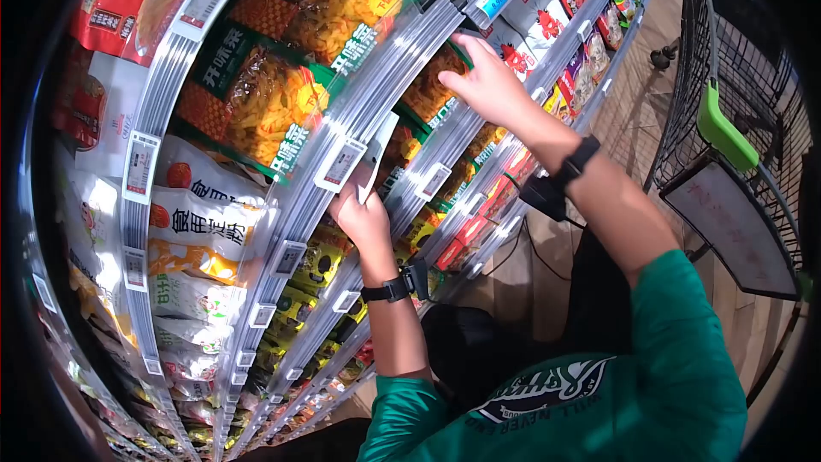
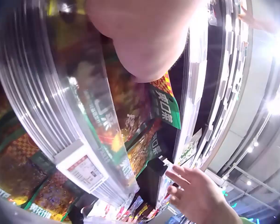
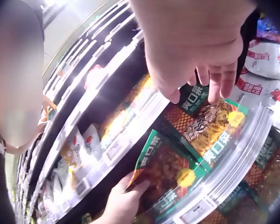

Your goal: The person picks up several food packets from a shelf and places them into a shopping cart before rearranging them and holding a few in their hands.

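Note:
In the right wrist view my left hand pinches the side edge of a green packet of dark pickles, tilted beside a second green packet. My right hand is above that second packet, its fingers hanging down at the top edge. The head view has my left hand among the shelf strips, its fingertips partly hidden, and my right hand farther along the same shelf with thumb and fingers apart. In the left wrist view my right hand shows extended fingers; my left hand covers part of a packet.
Clear-fronted shelves with price tags hold larger green packets, white bags and yellow packets. A wire cart with a green handle stands at the right on the floor. Another person's hand is at the shelves in the right wrist view.

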The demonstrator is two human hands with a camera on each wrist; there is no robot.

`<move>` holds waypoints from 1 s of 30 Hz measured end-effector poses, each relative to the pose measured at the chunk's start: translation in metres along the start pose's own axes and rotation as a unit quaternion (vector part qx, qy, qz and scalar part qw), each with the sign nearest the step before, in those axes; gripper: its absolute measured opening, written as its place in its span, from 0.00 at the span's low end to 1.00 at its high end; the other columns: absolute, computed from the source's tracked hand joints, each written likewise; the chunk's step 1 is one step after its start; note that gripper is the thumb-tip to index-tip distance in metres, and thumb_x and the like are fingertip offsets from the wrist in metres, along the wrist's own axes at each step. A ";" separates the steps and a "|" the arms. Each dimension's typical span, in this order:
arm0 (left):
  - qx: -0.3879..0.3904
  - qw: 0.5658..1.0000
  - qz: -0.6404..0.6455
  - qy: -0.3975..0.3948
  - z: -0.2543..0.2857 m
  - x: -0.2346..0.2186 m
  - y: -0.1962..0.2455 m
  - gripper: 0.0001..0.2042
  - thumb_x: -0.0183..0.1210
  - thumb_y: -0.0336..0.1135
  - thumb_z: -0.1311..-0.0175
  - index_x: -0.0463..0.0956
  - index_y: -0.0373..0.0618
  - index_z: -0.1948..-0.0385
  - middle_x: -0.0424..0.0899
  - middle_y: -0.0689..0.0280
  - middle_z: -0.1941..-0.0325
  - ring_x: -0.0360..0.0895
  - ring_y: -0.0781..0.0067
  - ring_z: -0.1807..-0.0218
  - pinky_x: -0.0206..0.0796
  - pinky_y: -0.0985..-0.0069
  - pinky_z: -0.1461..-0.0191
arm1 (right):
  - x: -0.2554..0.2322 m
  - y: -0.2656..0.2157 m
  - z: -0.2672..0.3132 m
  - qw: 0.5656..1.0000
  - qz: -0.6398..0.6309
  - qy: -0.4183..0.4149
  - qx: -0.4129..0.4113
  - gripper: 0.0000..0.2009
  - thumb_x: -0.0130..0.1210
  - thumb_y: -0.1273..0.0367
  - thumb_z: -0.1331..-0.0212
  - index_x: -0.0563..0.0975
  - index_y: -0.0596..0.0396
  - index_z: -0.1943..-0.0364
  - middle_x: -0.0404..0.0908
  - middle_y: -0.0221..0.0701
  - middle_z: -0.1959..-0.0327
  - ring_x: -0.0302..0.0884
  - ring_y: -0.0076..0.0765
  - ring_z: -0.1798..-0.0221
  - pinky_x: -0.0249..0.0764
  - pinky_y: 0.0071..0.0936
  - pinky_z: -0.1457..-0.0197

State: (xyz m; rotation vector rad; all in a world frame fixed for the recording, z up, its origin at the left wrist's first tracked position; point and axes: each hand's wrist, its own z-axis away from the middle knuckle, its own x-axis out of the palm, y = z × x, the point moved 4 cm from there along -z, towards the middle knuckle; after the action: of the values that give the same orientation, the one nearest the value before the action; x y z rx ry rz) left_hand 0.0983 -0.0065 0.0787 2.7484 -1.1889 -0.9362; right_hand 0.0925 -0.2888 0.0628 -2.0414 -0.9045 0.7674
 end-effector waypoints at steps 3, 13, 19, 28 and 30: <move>0.013 0.997 -0.070 -0.029 0.007 0.002 -0.005 0.13 0.60 0.30 0.48 0.79 0.34 0.61 0.80 0.43 0.59 0.74 0.38 0.54 0.65 0.55 0.47 | 0.017 0.020 -0.032 0.995 -0.012 0.081 0.049 0.31 0.61 0.58 0.47 0.67 0.57 0.40 0.73 0.42 0.44 0.77 0.45 0.52 0.72 0.34 0.47; 0.005 0.994 -0.080 -0.078 0.006 0.013 -0.008 0.19 0.62 0.31 0.48 0.79 0.45 0.50 0.74 0.46 0.43 0.66 0.41 0.40 0.53 0.53 0.33 | 0.017 0.006 -0.019 0.978 -0.137 0.133 0.087 0.22 0.61 0.66 0.48 0.71 0.56 0.48 0.76 0.35 0.53 0.79 0.34 0.69 0.75 0.32 0.60; 0.021 0.998 -0.038 -0.039 0.002 0.010 0.003 0.17 0.63 0.34 0.46 0.79 0.43 0.53 0.77 0.48 0.48 0.70 0.44 0.45 0.57 0.55 0.38 | 0.037 0.000 -0.041 0.943 -0.257 0.211 -0.009 0.19 0.61 0.69 0.47 0.70 0.58 0.52 0.77 0.35 0.58 0.79 0.35 0.63 0.75 0.33 0.56; 0.029 0.999 -0.023 -0.016 -0.002 0.006 0.011 0.15 0.65 0.36 0.46 0.80 0.40 0.58 0.81 0.53 0.55 0.75 0.47 0.52 0.63 0.58 0.44 | 0.042 0.002 -0.032 0.882 -0.428 0.128 0.150 0.24 0.55 0.72 0.40 0.62 0.60 0.41 0.79 0.34 0.72 0.71 0.24 0.84 0.69 0.22 0.83; 0.053 0.997 -0.050 -0.006 -0.003 0.008 0.013 0.12 0.65 0.35 0.46 0.81 0.42 0.61 0.83 0.56 0.59 0.77 0.49 0.56 0.65 0.60 0.47 | 0.043 0.003 -0.037 0.876 -0.431 0.086 0.200 0.21 0.52 0.74 0.39 0.63 0.60 0.43 0.80 0.34 0.71 0.72 0.25 0.83 0.71 0.23 0.82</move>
State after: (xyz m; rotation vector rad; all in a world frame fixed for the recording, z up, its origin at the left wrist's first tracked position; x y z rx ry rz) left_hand 0.0951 -0.0215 0.0802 2.9135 -1.1450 -0.9265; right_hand 0.1456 -0.2705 0.0711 -1.1287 -1.2747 0.2300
